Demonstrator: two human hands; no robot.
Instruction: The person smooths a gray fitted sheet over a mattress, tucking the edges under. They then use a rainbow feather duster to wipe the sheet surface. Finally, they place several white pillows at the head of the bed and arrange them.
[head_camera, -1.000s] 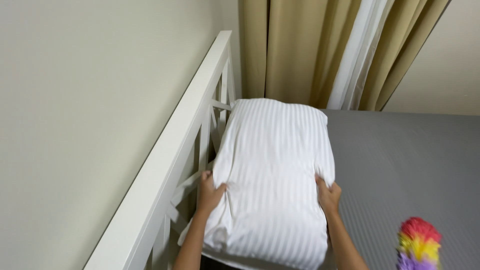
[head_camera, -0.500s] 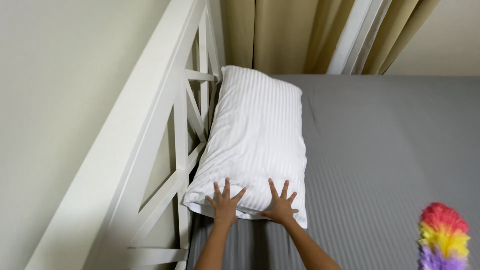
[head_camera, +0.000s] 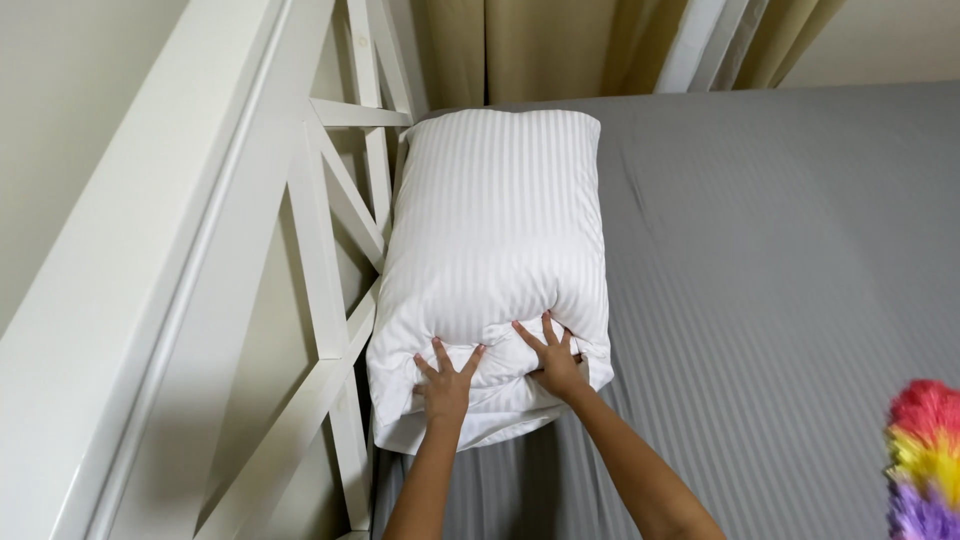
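Pillow (head_camera: 495, 230) near end: left hand (head_camera: 445, 385), right hand (head_camera: 555, 362) pressing flat (fingers spread); against headboard (head_camera: 330, 260).

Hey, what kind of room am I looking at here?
Most likely a bedroom: a white striped pillow lies on a grey bed sheet against a white wooden headboard, with beige curtains behind.

1. No packages appear anywhere in this view — no box, bag or wrapper.
2. No labels or tags show on any surface.
3. No signs hang or stand in view.
4. No screens are present — nothing lit or displaying.
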